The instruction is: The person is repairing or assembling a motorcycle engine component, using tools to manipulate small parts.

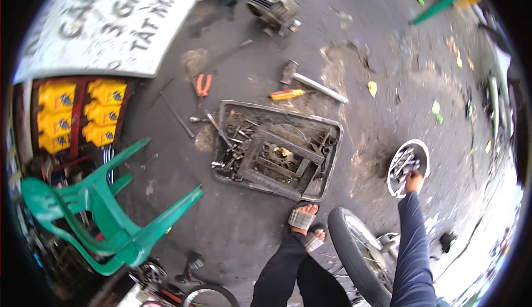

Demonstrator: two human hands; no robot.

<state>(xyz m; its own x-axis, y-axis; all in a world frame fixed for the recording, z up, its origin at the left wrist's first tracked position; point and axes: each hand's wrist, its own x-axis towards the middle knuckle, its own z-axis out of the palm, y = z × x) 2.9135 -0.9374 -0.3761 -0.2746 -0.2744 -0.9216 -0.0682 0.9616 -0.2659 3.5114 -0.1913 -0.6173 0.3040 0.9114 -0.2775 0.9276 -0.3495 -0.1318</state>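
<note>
Right hand (pixel 413 182) reaches down on a dark-sleeved arm to the round white-rimmed bowl (pixel 408 166) of metal tools on the asphalt, right of the rectangular metal tray (pixel 277 147). Fingers sit at the bowl's near rim; can't tell if they're apart or closed on anything. Left hand not visible. Motorcycle wheel (pixel 354 251) is just beside the sandalled foot (pixel 302 218). Hammer (pixel 310 81) and orange-handled pliers (pixel 203 84) lie beyond the tray. Green plastic chair (pixel 105 213) tipped over at left.

The fingers of the right hand (pixel 413 182) are hidden in the bowl (pixel 422 153); its small parts cannot be told.
</note>
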